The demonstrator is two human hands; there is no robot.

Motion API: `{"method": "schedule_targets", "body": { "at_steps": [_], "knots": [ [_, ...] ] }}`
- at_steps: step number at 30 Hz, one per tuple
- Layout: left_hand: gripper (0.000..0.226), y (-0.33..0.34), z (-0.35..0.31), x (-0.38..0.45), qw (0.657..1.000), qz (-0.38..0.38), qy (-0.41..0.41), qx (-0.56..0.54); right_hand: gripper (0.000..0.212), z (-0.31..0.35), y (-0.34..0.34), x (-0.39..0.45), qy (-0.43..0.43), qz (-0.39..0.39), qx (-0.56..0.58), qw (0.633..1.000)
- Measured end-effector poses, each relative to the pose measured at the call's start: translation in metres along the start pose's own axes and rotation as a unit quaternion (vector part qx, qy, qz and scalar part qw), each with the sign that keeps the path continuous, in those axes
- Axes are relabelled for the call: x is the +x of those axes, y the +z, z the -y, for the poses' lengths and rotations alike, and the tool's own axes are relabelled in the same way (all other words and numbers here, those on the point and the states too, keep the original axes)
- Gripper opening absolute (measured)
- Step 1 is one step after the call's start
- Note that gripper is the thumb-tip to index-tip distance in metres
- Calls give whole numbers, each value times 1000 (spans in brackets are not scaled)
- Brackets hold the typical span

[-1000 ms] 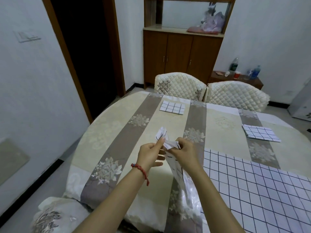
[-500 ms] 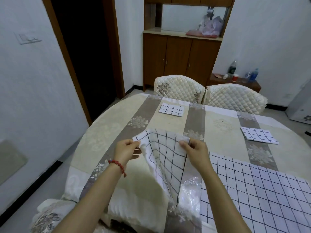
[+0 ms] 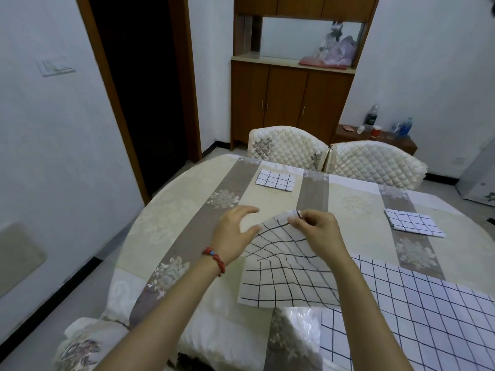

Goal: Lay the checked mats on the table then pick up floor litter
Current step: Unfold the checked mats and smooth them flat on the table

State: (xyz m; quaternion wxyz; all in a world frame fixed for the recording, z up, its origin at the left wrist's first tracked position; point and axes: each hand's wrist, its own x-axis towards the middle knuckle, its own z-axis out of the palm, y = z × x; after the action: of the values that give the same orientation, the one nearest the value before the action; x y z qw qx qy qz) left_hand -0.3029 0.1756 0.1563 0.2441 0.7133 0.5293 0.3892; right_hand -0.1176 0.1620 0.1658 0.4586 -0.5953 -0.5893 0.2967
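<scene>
Your checked mat [image 3: 284, 274] half unfolded, white with black grid lines, far corner lifted, near edge lying on the table [image 3: 171, 218], a folded mat [image 3: 275, 179] at the far side, another [image 3: 413, 223] at your right, a large spread mat [image 3: 428, 311] beside you.

Head-worn camera looks forward, down over table [image 3: 356, 207].

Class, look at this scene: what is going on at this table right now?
A person is laying out a checked mat on the table. The right hand pinches its raised far corner; the left hand hovers open beside it. Two folded mats and a large spread one lie nearby.
</scene>
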Motion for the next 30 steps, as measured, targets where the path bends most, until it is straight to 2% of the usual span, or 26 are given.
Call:
{"method": "schedule_targets", "body": {
  "at_steps": [2, 4, 9, 13, 19, 23, 30],
  "knots": [
    [35, 9, -14, 2, 999, 22, 34, -35, 21, 7, 0, -3, -17, 33, 0, 999],
    [32, 14, -22, 5, 995, 54, 27, -76, 19, 12, 0, -6, -28, 52, -5, 998],
    [5, 16, -27, 9, 984, 75, 9, -158, 21, 18, -7, -5, 8, 38, 17, 999],
    [20, 17, -28, 9, 977, 61, 6, -202, 27, 17, -9, -9, 31, 19, 73, 997],
    [25, 16, -22, 10, 980, 40, 4, -195, 16, 19, -8, -11, 39, 30, 106, 993],
    [23, 15, -19, 10, 977, 34, -9, -212, 13, 24, -4, -10, 36, 27, 104, 994],
    [18, 12, -17, 9, 974, 24, 9, -227, 24, 25, 6, -10, 47, 16, 123, 991]
  ]
}}
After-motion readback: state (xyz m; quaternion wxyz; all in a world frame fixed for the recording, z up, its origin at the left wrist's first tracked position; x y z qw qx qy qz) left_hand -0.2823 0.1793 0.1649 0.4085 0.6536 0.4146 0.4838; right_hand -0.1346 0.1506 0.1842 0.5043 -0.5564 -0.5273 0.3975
